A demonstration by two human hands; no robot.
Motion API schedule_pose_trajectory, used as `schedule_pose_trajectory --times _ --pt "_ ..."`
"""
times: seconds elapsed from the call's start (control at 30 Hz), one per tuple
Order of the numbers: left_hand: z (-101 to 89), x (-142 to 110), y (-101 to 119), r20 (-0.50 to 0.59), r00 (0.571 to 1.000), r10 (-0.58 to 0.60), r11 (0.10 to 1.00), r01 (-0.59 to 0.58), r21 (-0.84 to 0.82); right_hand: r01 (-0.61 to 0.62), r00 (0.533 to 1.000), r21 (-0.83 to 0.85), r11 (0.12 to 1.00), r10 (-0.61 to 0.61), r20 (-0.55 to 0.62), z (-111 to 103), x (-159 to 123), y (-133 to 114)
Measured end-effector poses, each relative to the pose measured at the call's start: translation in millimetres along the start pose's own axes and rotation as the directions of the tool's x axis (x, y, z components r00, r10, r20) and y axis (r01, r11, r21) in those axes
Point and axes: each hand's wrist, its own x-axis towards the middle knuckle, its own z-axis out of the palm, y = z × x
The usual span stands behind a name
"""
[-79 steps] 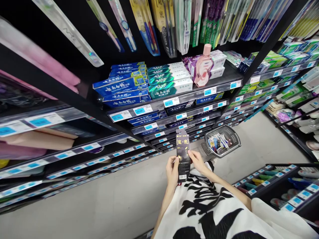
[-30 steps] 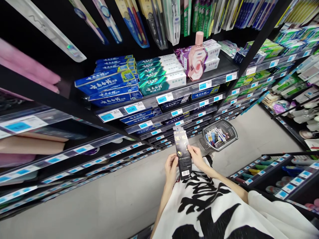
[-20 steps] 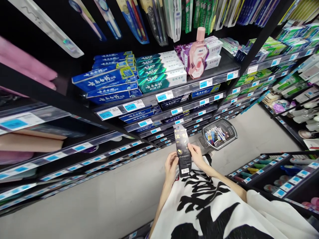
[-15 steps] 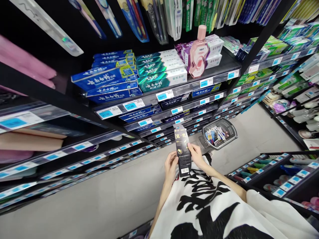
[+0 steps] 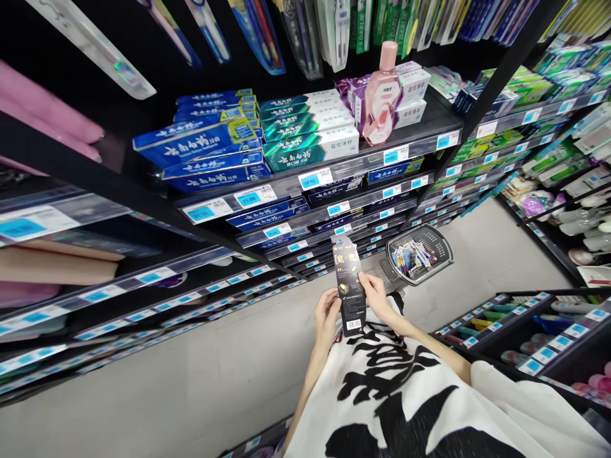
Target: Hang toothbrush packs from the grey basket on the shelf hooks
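In front of my body I hold a black toothbrush pack [image 5: 350,289] with its printed back and barcode facing up. My left hand [image 5: 327,315] is closed on its left edge, and my right hand [image 5: 375,294] grips the right edge with the thumb on the face. Past the hands, on the floor, stands a dark shopping basket [image 5: 415,280] with several packaged items inside.
Shelves ahead carry blue toothpaste boxes [image 5: 200,143], green and white toothpaste boxes [image 5: 310,130] and a pink bottle [image 5: 382,95]. Toothbrush packs [image 5: 334,32] hang above. A lower shelf unit [image 5: 534,331] stands to the right, with grey floor [image 5: 191,375] between.
Both hands still hold the pack in nearly the same place. The view has shifted very slightly; nothing else visibly differs.
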Motion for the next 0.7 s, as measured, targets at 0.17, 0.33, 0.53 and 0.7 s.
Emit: schedule_pose_trajectory --times 0.17,0.33,0.53,0.7 --pt "0.4 -1.2 -0.4 -0.003 1.0 -0.008 1.0 0.008 0.003 0.002 1.0 0.001 1.0 -0.002 -0.009 -0.1 0.0 -1.0" --pt "0.1 -2.2 -0.6 -0.01 1.0 -0.015 0.999 0.016 0.032 -0.013 1.0 0.016 1.0 0.013 -0.015 0.3 -1.9 -0.8" --pt "0.1 -4.7 -0.3 -0.022 0.999 -0.029 0.998 0.031 0.059 -0.01 1.0 0.044 0.999 0.011 -0.02 -0.1 -4.3 -1.3" --pt "1.4 -5.7 0.4 -0.016 0.999 -0.029 0.997 0.03 0.068 -0.016 0.999 0.051 0.999 0.018 -0.036 -1.6 -5.1 -1.5"
